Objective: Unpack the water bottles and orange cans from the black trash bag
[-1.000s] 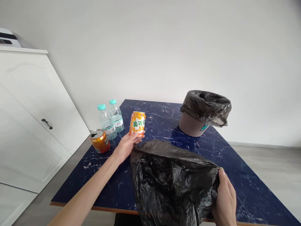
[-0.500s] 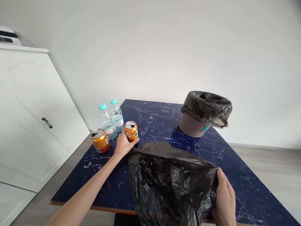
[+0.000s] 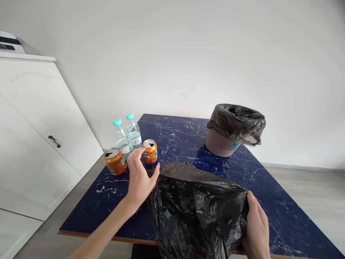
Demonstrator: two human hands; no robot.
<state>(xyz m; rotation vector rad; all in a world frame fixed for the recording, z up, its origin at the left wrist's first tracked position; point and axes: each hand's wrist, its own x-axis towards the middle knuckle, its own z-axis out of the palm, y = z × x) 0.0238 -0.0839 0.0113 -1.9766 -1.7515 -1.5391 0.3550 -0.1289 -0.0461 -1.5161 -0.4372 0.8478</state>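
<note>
My left hand [image 3: 139, 180] is open in a C shape, thumb apart from the fingers. Just beyond its fingertips an orange soda can [image 3: 150, 153] stands upright with its top opened. My right hand [image 3: 256, 225] pinches the rim of a black plastic garbage bag [image 3: 199, 212], which hangs over the table's front edge with its mouth spread. The bag's left rim lies beside my left thumb. Left of that hand are a second orange soda can [image 3: 115, 163] and two clear water bottles with turquoise caps, a nearer bottle [image 3: 122, 138] and a farther bottle [image 3: 133, 131].
A brownish trash bin [image 3: 219, 143] lined with a black bag [image 3: 237, 122] stands at the right rear of the blue marbled table [image 3: 178, 131]. A white cabinet [image 3: 35, 136] is on the left, and a pale wall rises behind.
My left hand has let go of the nearer orange can and drawn back toward me, its fingers opening. The can stays in place. My right hand still grips the bag.
</note>
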